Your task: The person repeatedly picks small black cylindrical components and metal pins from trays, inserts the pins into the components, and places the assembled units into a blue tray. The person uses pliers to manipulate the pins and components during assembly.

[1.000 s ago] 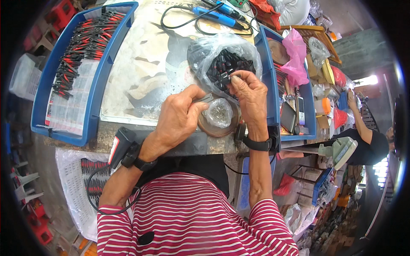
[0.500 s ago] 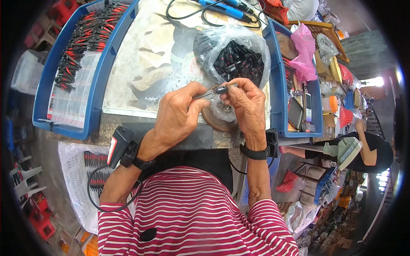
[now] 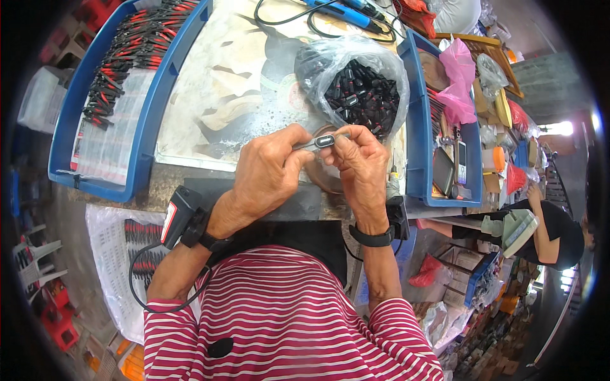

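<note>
Above the table's near edge, my left hand (image 3: pixel 270 164) pinches a thin grey metal piece (image 3: pixel 307 147) between thumb and fingers. My right hand (image 3: pixel 363 170) grips a small black plastic part (image 3: pixel 325 141) with a pale oval outline on its face. The metal piece meets the black part, but I cannot tell how far it goes in. Just beyond my hands, a clear plastic bag (image 3: pixel 316 62) lies open, full of loose black plastic parts (image 3: pixel 361 95). A round brown dish (image 3: pixel 325 178) is partly hidden under my hands.
At the left stands a blue tray (image 3: pixel 147 120) of red-and-black handled tools (image 3: pixel 143 41). Another blue tray (image 3: pixel 416 127) at the right holds a phone (image 3: pixel 460 159) and a pink bag (image 3: pixel 459 76). Blue electric screwdrivers (image 3: pixel 346 14) lie at the back. A person (image 3: pixel 546 232) is far right.
The black part has turned so its outlined face shows, and it sits slightly lower. My right hand has shifted a little. A small dish of bits under my hands is no longer visible.
</note>
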`<state>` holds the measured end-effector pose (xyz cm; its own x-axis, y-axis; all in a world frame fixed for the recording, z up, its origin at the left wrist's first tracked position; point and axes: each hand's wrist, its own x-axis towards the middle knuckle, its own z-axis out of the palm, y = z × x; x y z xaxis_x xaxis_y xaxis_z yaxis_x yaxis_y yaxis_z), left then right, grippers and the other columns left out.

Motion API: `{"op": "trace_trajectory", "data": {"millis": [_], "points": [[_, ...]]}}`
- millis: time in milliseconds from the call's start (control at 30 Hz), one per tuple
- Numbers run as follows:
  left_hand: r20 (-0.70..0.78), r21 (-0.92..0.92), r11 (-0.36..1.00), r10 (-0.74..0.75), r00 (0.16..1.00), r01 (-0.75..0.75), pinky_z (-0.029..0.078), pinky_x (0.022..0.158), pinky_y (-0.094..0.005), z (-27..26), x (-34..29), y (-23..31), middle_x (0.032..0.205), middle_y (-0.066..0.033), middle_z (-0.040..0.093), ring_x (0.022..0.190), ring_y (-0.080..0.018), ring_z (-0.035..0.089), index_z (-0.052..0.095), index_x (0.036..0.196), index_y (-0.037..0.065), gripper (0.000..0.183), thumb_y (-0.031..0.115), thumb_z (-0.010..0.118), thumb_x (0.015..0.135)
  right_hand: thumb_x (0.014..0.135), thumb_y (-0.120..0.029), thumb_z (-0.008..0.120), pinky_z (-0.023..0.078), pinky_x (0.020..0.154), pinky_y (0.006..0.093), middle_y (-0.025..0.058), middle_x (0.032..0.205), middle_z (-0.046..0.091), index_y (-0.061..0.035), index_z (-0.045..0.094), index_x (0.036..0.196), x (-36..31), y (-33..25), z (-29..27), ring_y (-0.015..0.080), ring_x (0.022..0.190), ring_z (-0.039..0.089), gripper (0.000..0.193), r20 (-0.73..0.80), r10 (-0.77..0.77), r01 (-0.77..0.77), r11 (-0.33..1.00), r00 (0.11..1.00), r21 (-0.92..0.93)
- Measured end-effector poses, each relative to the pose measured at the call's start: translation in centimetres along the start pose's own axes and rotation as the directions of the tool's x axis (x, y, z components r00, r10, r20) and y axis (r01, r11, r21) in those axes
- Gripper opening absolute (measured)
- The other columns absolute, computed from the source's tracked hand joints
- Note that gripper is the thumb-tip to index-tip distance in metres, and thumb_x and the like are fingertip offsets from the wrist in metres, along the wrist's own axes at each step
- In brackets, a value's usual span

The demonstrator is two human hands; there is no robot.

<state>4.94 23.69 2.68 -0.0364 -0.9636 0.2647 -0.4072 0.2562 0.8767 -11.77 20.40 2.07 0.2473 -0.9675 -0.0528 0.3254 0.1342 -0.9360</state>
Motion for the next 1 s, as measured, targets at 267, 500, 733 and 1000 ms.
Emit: {"op": "trace_trajectory", "data": {"millis": [267, 500, 733, 1000], "points": [[0.021, 0.127, 0.986, 0.111, 0.994, -0.112, 0.048, 0.055, -0.0341, -0.4, -0.3, 0.0, 0.077, -0.0204, 0.063, 0.065, -0.0327, 0.064, 0.059, 0.089, -0.002, 0.014, 0.002, 0.064, 0.077, 0.087, -0.005, 0.062, 0.047, 0.063, 0.019, 0.0093, 0.076, 0.066, 0.0028, 0.058, 0.095, -1.0, 1.1, 1.3, 0.0092, 0.066, 0.059, 0.012, -0.011, 0.015, -0.015, 1.0, 1.0, 0.002], [0.072, 0.144, 0.972, 0.179, 0.981, -0.188, 0.047, 0.055, -0.0349, -1.4, -0.2, -0.1, 0.075, -0.0181, 0.062, 0.065, -0.0332, 0.063, 0.059, 0.09, -0.001, 0.016, 0.001, 0.064, 0.075, 0.088, -0.007, 0.061, 0.047, 0.064, 0.0198, 0.0069, 0.08, 0.065, 0.002, 0.059, 0.103, -1.4, -0.5, 1.5, 0.0084, 0.071, 0.06, 0.017, 0.057, 0.055, -0.043, 0.982, 0.997, -0.185], [0.194, 0.158, 0.93, 0.301, 0.934, -0.333, 0.046, 0.057, -0.0365, -1.9, -1.4, -0.6, 0.076, -0.0155, 0.06, 0.065, -0.0323, 0.061, 0.057, 0.089, 0.0, 0.017, 0.003, 0.064, 0.074, 0.084, -0.007, 0.066, 0.049, 0.067, 0.0199, 0.0049, 0.094, 0.066, 0.0002, 0.063, 0.107, -3.2, -0.9, 0.8, 0.0083, 0.083, 0.061, 0.025, 0.274, -0.1, 0.261, 0.714, 0.956, -0.65], [0.317, 0.112, 0.94, 0.273, 0.908, -0.321, 0.046, 0.057, -0.0357, -1.4, -2.9, -1.0, 0.073, -0.0133, 0.059, 0.064, -0.0311, 0.06, 0.057, 0.091, 0.001, 0.018, 0.005, 0.065, 0.075, 0.076, 0.0, 0.068, 0.047, 0.062, 0.03, 0.0132, 0.084, 0.063, 0.0019, 0.062, 0.099, -4.7, 0.3, -0.3, 0.0244, 0.071, 0.063, 0.024, 0.44, -0.232, 0.493, 0.521, 0.868, -0.697]]}}
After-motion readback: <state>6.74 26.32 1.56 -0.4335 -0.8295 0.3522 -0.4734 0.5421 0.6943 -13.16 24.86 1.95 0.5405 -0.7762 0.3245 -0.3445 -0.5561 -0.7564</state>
